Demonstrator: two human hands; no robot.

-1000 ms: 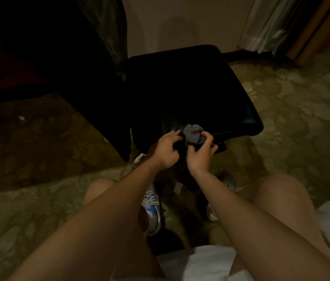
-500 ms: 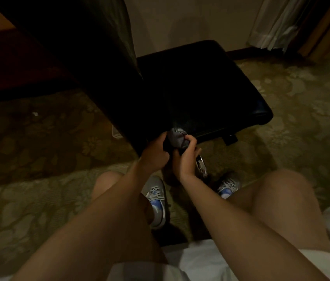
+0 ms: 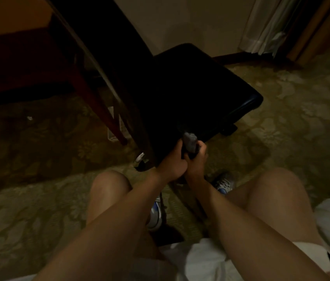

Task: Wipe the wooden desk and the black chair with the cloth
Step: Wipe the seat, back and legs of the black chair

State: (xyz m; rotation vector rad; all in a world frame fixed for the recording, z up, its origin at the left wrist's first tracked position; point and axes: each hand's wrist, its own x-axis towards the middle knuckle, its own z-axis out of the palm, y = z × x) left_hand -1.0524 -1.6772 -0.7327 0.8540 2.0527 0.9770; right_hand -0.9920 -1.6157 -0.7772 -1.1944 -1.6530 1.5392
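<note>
Patterned carpet (image 3: 301, 118) covers the dim room, with a pale wall (image 3: 190, 21) at 12 o'clock and a curtain (image 3: 265, 27) at 1 o'clock. The wooden desk (image 3: 18, 47) fills the 10 o'clock corner, one leg (image 3: 97, 102) slanting down beside the black chair (image 3: 200, 94).

The person sits with knees apart and reaches to the near edge of the seat. Both hands meet there. The left hand (image 3: 172, 167) and the right hand (image 3: 197, 161) touch each other, fingers curled round the bunched grey cloth (image 3: 189, 141). The cloth pokes up between them at the seat's 6 o'clock edge, against the dark cushion.

This looks like the chair part of the job, with the cloth being gathered into a wad rather than swept. Whether the desk has been wiped cannot be told from here. The next move probably calls for settling the wad in one hand and flattening a face of it. A firm stroke could then run across the seat toward 12 o'clock, or up the chair's back (image 3: 119, 67) at 10 o'clock.

A second ago the hands were apart, fingertips picking at a cloth that showed more plainly. They have since closed together and hide most of it. The view has also swung, so the desk and its leg now show and the seat sits nearer 1 o'clock.
</note>
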